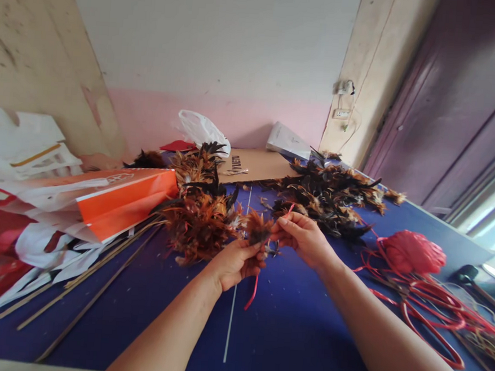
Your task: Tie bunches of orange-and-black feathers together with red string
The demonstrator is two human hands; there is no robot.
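Paper bag [128, 200] left, feather heap [202, 225] middle, cord ball [414, 252] right.

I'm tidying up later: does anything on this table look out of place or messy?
Yes, on the right: red strands sprawl in a loose tangle near the red ball, rather than wound up. On the left, the orange and white bag appears to lie on its side. I see nothing plainly broken.

head view, forward and down
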